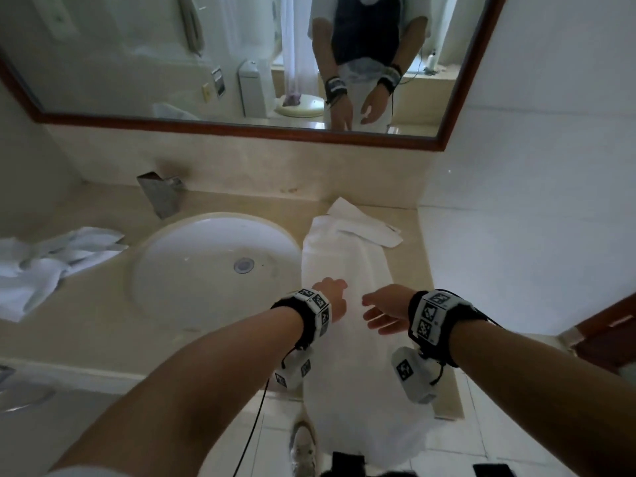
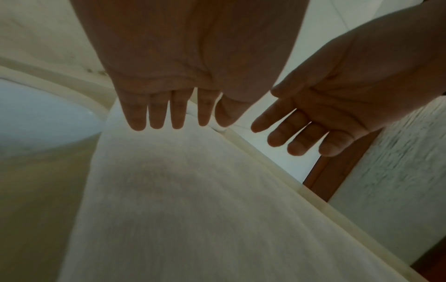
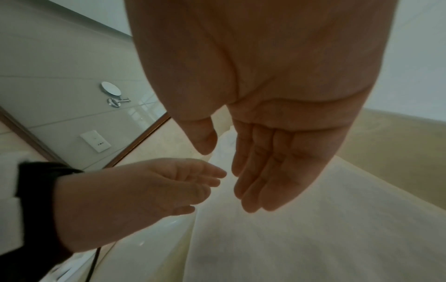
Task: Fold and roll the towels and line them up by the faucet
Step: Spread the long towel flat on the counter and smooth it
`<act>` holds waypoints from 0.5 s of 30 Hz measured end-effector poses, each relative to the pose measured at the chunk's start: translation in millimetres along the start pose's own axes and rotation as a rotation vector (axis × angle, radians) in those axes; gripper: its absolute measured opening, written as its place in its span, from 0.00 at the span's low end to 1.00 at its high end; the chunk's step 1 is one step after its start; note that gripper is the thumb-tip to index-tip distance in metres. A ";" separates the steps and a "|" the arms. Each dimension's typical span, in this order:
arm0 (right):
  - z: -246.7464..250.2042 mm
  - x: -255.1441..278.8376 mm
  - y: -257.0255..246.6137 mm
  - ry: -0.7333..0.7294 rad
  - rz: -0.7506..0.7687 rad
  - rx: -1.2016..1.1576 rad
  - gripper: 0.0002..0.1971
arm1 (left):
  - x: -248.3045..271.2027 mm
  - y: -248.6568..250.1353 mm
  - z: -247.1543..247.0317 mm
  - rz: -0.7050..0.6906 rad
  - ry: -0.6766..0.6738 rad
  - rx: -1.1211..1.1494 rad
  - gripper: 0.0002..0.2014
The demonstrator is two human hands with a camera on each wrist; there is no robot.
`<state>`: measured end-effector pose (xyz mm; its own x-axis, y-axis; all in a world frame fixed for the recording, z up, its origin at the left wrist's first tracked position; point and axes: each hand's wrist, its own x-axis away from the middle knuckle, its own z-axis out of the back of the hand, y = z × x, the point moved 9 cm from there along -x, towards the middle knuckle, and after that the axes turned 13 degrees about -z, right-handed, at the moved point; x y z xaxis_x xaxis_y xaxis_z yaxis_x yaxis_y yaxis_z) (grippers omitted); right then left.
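My hands hovered low over the towel (image 1: 344,266), which lay in a long strip on the surface (image 1: 103,325) right of the sink (image 1: 213,266), its near end hanging over the edge toward the floor. I judged it had been laid lengthwise so it could be rolled from near to far. My left hand (image 1: 332,297) was over the strip's left edge, fingers straight and slack, holding nothing. My right hand (image 1: 383,313) was just beside it, palm turned inward, fingers loosely extended, also empty. Whether either touched the cloth I could not tell.

Farther off, a smaller folded cloth (image 1: 364,223) lay across the towel's far end. A crumpled towel (image 1: 51,263) waited at far left of the sink. The faucet (image 1: 161,194) stood behind the sink, with nothing lined up by it yet.

Only the head view showed the faucet, the spare towel and the overhang. The left wrist view showed my fingers (image 2: 156,114) parted above the weave; the right wrist view showed both empty palms.
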<state>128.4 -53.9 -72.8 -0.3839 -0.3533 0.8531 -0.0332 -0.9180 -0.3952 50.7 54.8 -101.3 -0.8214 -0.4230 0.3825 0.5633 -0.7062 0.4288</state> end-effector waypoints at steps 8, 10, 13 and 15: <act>21.1 -67.6 -87.6 -0.004 -0.084 -0.087 0.14 | -95.3 -37.8 62.0 -0.017 -0.005 0.004 0.23; 29.1 -81.4 -100.9 -0.009 -0.103 -0.085 0.14 | -112.6 -43.3 78.3 -0.011 0.027 0.001 0.22; 55.4 -108.2 -122.1 0.054 -0.105 -0.108 0.13 | -144.2 -53.2 105.2 -0.011 0.120 0.013 0.21; 80.7 -125.6 -131.0 0.136 -0.111 -0.153 0.15 | -163.7 -62.9 122.6 0.019 0.200 0.010 0.20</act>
<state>255.4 96.2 -100.6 -0.4906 -0.2150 0.8445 -0.2175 -0.9082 -0.3576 160.6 238.0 -90.6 -0.8114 -0.5412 0.2209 0.5789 -0.6918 0.4315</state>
